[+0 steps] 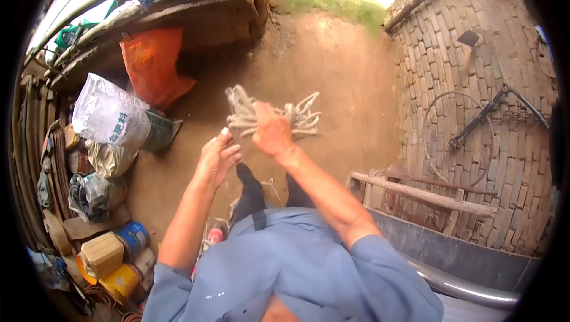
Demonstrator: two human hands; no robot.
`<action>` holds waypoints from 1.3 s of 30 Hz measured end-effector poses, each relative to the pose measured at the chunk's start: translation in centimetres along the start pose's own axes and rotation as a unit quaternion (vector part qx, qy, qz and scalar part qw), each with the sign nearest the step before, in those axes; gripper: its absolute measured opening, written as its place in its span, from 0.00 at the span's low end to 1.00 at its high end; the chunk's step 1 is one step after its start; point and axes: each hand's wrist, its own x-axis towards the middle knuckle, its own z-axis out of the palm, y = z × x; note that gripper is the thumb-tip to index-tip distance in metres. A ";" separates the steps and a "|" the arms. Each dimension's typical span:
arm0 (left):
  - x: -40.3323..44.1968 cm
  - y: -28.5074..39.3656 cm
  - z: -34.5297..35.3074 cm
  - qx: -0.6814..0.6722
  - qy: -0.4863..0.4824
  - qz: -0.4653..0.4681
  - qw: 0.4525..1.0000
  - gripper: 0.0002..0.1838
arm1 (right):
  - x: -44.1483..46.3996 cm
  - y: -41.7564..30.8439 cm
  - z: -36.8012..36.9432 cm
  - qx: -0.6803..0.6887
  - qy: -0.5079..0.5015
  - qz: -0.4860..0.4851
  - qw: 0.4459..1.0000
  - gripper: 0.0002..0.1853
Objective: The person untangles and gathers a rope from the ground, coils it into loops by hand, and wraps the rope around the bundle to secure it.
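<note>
A bundle of pale rope [304,121], gathered in several loops, is held out in front of my body above the dirt floor. My right hand [273,131] is wrapped round the middle of the bundle, and loops stick out on both sides of the fist. Just to the left and a little lower, my left hand [219,154] is apart from the rope with its thumb up and its fingers loosely bent. Nothing shows in that hand. Below the hands, a thin pale strand [272,188] shows between my legs.
On the left stand an orange bag [153,64], a white sack [110,111], a blue bucket [133,237] and a yellow container [120,280]. A brick wall [427,73] rises on the right, with a wire hoop [426,126] and a wooden frame [415,190] against it.
</note>
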 end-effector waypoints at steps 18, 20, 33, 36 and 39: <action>8.3 -0.5 -1.5 -0.408 -0.118 -0.057 0.904 0.23 | -5.4 -2.6 2.2 0.069 -0.017 -0.047 0.996 0.32; 9.4 -0.3 -3.4 -0.452 -0.138 -0.116 0.874 0.23 | -6.8 -3.0 2.4 0.078 -0.045 -0.088 0.992 0.34; 2.6 2.4 1.0 -0.182 -0.226 0.006 0.957 0.32 | -10.9 2.1 3.6 0.067 -0.066 -0.133 0.987 0.29; 1.0 3.0 1.6 -0.175 -0.246 0.027 0.953 0.33 | -10.9 2.1 3.2 0.078 -0.065 -0.149 0.984 0.28; -1.1 4.1 2.4 -0.144 -0.236 0.055 0.960 0.31 | -10.3 1.3 1.6 0.101 -0.093 -0.167 0.976 0.31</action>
